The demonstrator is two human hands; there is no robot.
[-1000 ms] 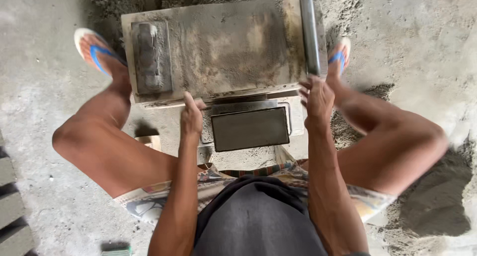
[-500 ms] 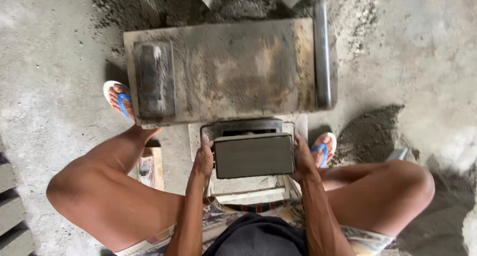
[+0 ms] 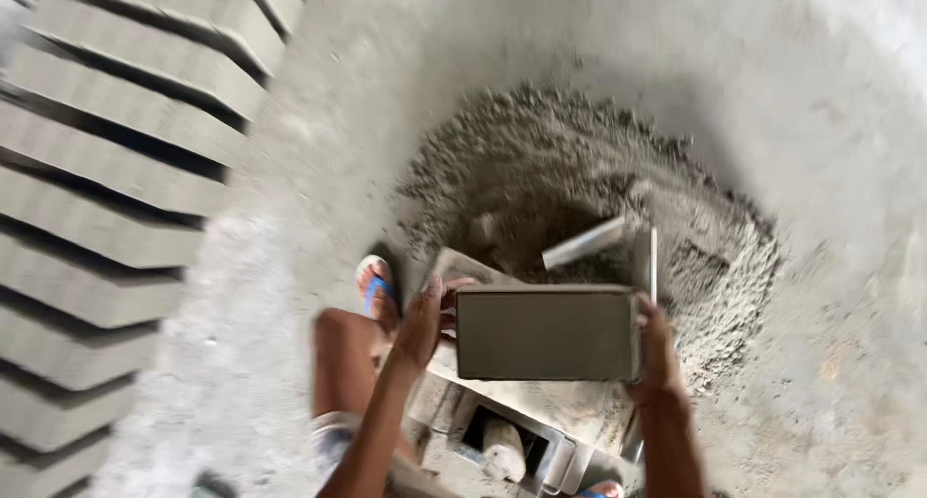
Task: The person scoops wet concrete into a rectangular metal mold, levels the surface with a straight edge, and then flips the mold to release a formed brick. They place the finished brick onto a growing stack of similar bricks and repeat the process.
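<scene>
The grey block [image 3: 546, 334], a flat-faced rectangular slab of packed cement mix sitting in its thin metal frame, is up off the floor and held level between my two hands, near the lower middle of the scene. My left hand [image 3: 423, 326] presses against its left end, the fingers [image 3: 454, 290] curled over the top left corner and clamped on the frame. My right hand [image 3: 657, 348] grips the right end in the same way, thumb side up along the edge, so both hands are clenched on the block from opposite sides. Just below the block, nearer to me, lies the metal press mould [image 3: 512, 430], dusty and tilted in the view, with a dark opening and a pale cylinder showing inside it. Beyond the block, farther away, spreads the heap of damp cement mix [image 3: 579, 179], hollowed in the middle, and a shovel blade [image 3: 584, 244] rests in that hollow, just past the block's top edge. My left knee [image 3: 338, 353] is bent to the left of the block, and my foot in a blue-strapped sandal [image 3: 375, 290] stands on the concrete floor [image 3: 830, 121] beside the heap. Far left, rows of finished grey blocks [image 3: 106, 170] lie in parallel lines on the floor, well apart from my hands.
</scene>
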